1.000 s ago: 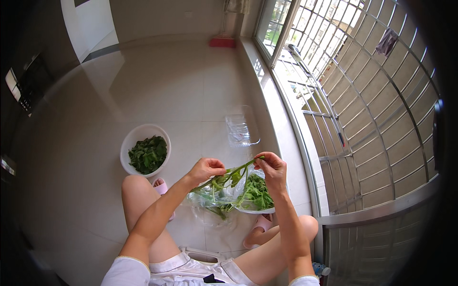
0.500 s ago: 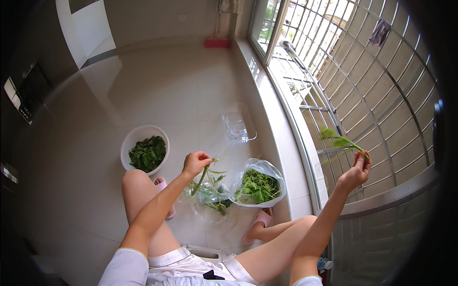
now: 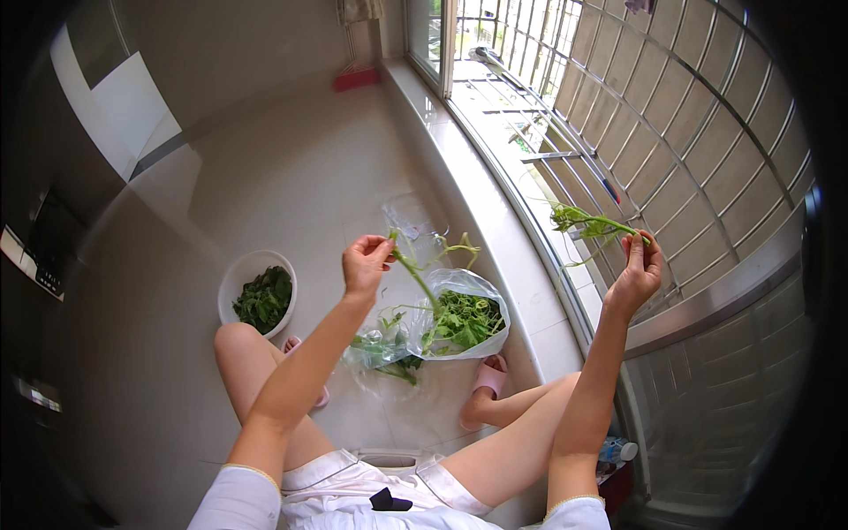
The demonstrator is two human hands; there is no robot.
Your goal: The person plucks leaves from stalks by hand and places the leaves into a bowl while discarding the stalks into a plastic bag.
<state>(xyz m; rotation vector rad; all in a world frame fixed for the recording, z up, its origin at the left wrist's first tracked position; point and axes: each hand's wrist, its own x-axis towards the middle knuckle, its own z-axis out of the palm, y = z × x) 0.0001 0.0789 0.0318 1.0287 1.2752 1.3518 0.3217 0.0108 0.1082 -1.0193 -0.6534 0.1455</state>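
Pinched in the fingertips of my left hand (image 3: 365, 268) is a long green vine stem (image 3: 415, 274) with thin curling tendrils. It slants down to the right, over a translucent plastic bag (image 3: 500, 300) full of leafy green shoots (image 3: 468, 320). Out to the right, my right hand (image 3: 634, 276) is raised near the window, its fingers closed on the end of a leafy shoot (image 3: 594, 221) whose leaves point left. The two hands are well apart. Left of the bag stands a white bowl (image 3: 224, 291) holding darker green leaves (image 3: 265, 296).
Between my feet lie a crumpled clear plastic bag (image 3: 375, 353) and loose greens (image 3: 402, 371). A clear plastic piece (image 3: 408, 215) lies farther off. The raised ledge (image 3: 468, 190) and window bars (image 3: 671, 159) run along the right. A bottle (image 3: 617, 450) stands beside my right leg.
The view has shifted. My left hand has risen farther from the floor bags, and its stem now slants right instead of hanging down. The shoot in my right hand looks steadier, less blurred.
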